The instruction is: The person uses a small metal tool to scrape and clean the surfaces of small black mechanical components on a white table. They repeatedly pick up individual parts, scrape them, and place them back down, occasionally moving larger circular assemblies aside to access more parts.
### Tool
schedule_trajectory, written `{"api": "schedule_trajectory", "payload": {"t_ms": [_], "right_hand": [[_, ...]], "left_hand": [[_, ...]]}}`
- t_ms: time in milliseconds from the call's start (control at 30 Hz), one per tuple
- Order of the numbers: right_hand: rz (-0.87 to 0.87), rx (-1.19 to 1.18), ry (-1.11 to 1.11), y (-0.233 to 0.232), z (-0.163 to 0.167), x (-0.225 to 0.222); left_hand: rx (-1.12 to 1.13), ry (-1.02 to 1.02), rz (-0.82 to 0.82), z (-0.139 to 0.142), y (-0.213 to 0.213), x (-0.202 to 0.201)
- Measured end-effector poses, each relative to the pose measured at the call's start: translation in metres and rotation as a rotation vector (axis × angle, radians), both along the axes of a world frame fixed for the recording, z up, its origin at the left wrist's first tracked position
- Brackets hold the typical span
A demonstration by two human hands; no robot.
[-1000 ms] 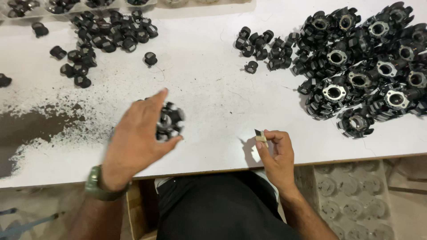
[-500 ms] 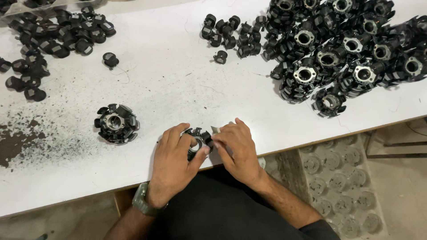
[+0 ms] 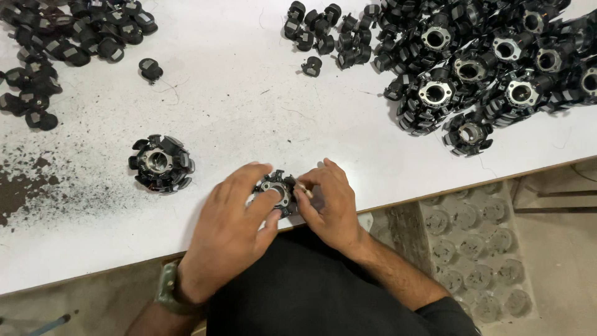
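One black stator core (image 3: 277,191) is gripped between left hand (image 3: 233,218) and right hand (image 3: 329,199); one stator (image 3: 160,163) is set aside left, and a heap (image 3: 491,68) is left beyond the right hand

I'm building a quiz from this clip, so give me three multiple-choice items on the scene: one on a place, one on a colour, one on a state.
1. Where does the lone round part lie?
A. left of both hands
B. right of both hands
C. on the floor

2. What colour is the table?
A. green
B. white
C. red

3. What is happening to the small round part?
A. lies untouched
B. both hands hold it
C. hangs off the edge

Answers: 1 A, it sits left of the left hand. 2 B, the bare top is white. 3 B, the left hand and the right hand close on it.
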State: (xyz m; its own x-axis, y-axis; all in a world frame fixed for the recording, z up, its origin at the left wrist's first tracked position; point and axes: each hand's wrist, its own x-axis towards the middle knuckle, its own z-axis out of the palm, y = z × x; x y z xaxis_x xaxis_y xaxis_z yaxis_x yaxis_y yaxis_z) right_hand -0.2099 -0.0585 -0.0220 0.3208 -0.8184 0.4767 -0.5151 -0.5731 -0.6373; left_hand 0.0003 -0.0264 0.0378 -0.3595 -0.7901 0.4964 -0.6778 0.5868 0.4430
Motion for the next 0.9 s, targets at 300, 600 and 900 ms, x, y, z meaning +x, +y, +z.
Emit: {"api": "schedule_trajectory", "payload": {"t_ms": [300,600,900], "right_hand": [[-0.004,-0.012,-0.035,0.015,-0.01,-0.001],[-0.01,-0.096,0.021,0.014,-0.001,0.005],[0.041,-0.048,0.058,0.007,0.01,0.004]], "left_hand": [[0.306,0.049,0.129,-0.036,-0.022,-0.017],[0.183,0.174,0.213,-0.049,-0.012,-0.02],[0.17,0.165,0.169,-0.056,-0.01,-0.02]]}}
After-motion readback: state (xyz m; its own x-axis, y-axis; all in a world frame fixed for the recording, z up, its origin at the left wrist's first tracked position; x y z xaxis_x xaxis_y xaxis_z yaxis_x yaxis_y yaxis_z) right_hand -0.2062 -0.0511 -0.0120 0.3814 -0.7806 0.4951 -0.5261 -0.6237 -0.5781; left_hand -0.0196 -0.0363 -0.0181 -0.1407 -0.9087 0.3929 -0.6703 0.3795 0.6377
